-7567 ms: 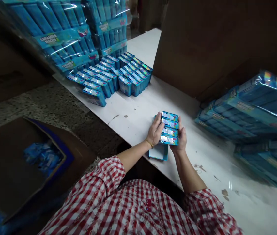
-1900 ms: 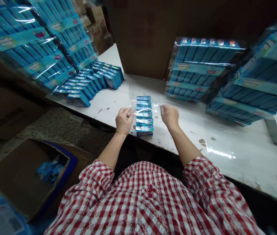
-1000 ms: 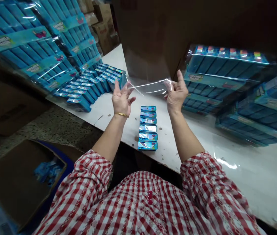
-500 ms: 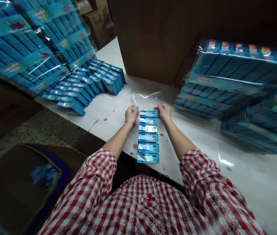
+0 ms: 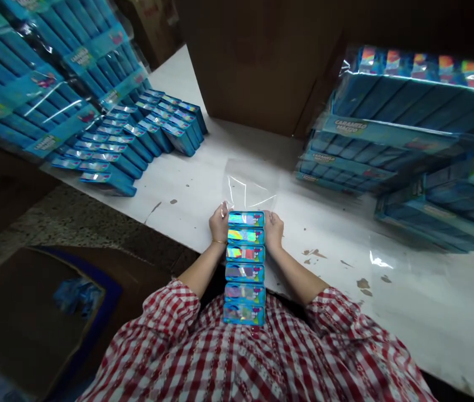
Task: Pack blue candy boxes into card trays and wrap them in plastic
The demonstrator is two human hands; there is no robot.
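Observation:
A single row of several small blue boxes (image 5: 245, 272) runs from my hands back to my checked shirt, its near end against my body. My left hand (image 5: 219, 226) is closed at the row's far left corner, pinching the edge of a clear plastic bag (image 5: 251, 181). My right hand (image 5: 274, 228) is closed at the far right corner, also on the bag's edge, its fingertips partly hidden beside the boxes. The bag lies flat and shiny beyond the row, its near end meeting the farthest box. How far it covers that box I cannot tell.
Loose blue boxes (image 5: 136, 134) stand in rows at the left, before tall wrapped stacks (image 5: 52, 72). More wrapped packs (image 5: 345, 145) are stacked at the right. A large cardboard box (image 5: 245, 72) stands behind the white table (image 5: 186, 195). An open carton (image 5: 23, 312) is lower left.
The row of boxes has come toward me, off the table's near edge and against my shirt. Both hands have moved nearer and closed in at its far end, drawing the bag with them.

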